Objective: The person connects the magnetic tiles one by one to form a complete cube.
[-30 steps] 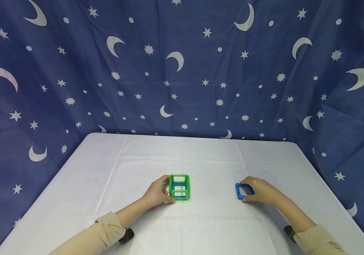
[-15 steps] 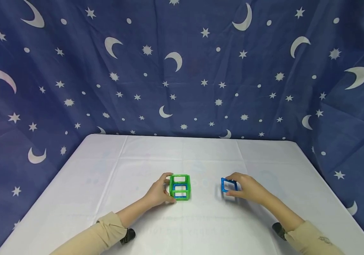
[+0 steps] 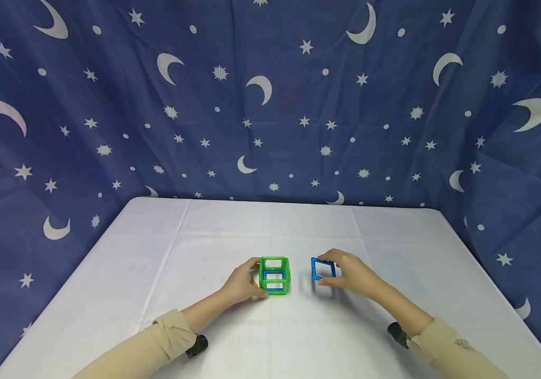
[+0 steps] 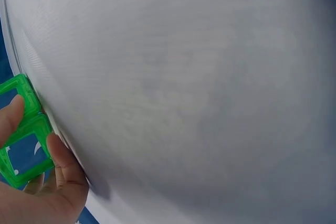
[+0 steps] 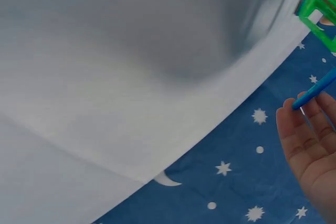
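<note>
In the head view, my left hand [image 3: 242, 282] grips the left side of a cube-like frame of green magnetic tiles [image 3: 275, 281], with blue edges visible low inside it. Thumb and fingers hold the green tiles [image 4: 44, 121] in the left wrist view too. To the right, my right hand [image 3: 354, 275] pinches one square blue magnetic tile [image 3: 313, 269] by its near and far edges. A short gap separates it from the green frame, and its shadow falls on the cloth below. The right wrist view catches this blue tile [image 5: 315, 92] edge-on at the fingertips.
A white cloth covers the table [image 3: 166, 237]. Behind and beside it hangs a dark blue curtain [image 3: 289, 100] with moons and stars. Dark wrist devices sit under both forearms, the left one [image 3: 197, 346] and the right one [image 3: 397, 335].
My right hand has carried the blue magnetic tile leftward, up off the cloth and close to the green frame. The left hand has shifted the frame slightly to the right.
</note>
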Demonstrator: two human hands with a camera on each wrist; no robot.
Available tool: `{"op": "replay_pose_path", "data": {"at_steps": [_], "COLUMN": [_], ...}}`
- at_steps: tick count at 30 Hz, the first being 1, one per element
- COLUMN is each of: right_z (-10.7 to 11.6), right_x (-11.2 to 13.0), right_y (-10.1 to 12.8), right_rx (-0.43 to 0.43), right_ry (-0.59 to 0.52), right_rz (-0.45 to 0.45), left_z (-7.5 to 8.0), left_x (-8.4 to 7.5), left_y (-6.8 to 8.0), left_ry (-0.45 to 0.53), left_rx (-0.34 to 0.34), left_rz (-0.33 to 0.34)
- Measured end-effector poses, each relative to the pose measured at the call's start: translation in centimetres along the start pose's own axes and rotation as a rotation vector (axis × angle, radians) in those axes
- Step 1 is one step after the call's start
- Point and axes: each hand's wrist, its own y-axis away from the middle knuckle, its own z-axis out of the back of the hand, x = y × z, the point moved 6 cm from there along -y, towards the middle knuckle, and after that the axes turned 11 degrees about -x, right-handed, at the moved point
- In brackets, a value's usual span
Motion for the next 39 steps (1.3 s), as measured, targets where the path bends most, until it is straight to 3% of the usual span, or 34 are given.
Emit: {"op": "replay_pose_path", "data": {"at_steps": [6,28,39], "right_z": [-0.3,-2.1,-3.5], "right_x": [1.7,5.9,7.3], "right_y": [-1.2,-3.7,-4.6], "right_rx": [-0.002,0.025,0.036], "right_ry": [0.047,-0.005,0.033], "right_rz": [0.025,0.126,0.171], "left_z": [-0.3,-0.6,-0.6], "left_x": [-0.3,-0.4,-0.7], "left_y": [-0.2,-0.3,-0.4], "left_ry": [0.005,0.054,0.040], "left_rx": [0.005,0.033,0.039], "left_rz": [-0.010,-0.020,-0.050]}}
